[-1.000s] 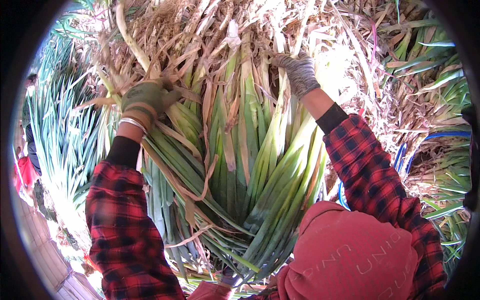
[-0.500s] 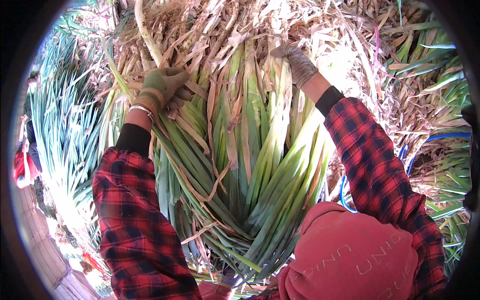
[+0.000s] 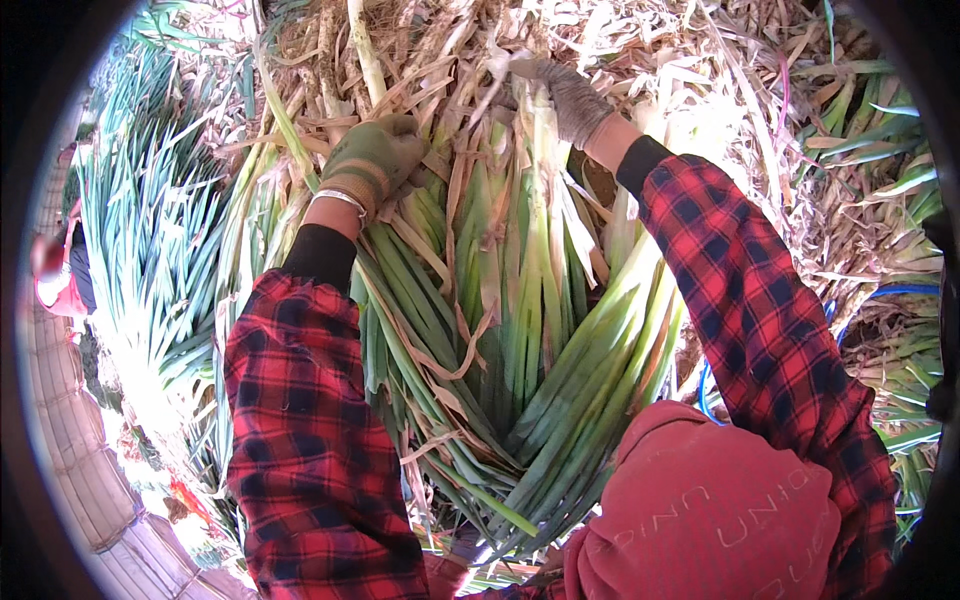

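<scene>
Both hands wear gloves. The left hand [image 3: 375, 160] is closed around the green onion bundle [image 3: 510, 380] near its dry tops. The right hand [image 3: 570, 95] grips the same bundle's top, between the red checked sleeves [image 3: 300, 420].

— Where does the view sit?
— On the person's head, a single wide fisheye looking steeply down, close over the bundle of green leeks [image 3: 520, 330] between both forearms.
— Any second view?
— No, only this one; edges bend toward the dark rim.

No packages, labels, signs or screens in view
</scene>
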`<move>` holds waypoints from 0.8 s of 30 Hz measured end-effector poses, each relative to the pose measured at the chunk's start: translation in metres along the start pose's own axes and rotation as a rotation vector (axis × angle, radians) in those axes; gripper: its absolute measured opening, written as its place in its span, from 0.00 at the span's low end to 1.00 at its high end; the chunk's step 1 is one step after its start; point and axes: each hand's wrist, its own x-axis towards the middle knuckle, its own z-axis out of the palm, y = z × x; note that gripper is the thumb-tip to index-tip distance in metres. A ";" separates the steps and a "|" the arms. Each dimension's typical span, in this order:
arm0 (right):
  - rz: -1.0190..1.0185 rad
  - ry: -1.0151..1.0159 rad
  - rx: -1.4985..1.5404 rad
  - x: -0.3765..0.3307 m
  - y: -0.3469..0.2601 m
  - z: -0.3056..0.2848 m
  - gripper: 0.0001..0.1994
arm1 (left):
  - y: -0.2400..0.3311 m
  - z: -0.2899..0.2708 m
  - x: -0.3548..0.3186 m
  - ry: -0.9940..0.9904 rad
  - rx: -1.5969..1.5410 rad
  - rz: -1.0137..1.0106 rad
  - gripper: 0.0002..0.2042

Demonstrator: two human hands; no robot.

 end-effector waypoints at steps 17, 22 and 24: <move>0.067 -0.624 0.154 0.012 0.034 -0.038 0.14 | -0.012 0.018 -0.015 0.102 0.795 0.013 0.27; -0.029 -0.101 0.062 0.036 0.039 -0.060 0.08 | 0.012 0.033 -0.001 0.139 0.650 0.057 0.29; 0.045 0.046 -0.120 0.028 0.045 0.007 0.12 | -0.014 0.022 -0.010 0.179 0.605 -0.034 0.30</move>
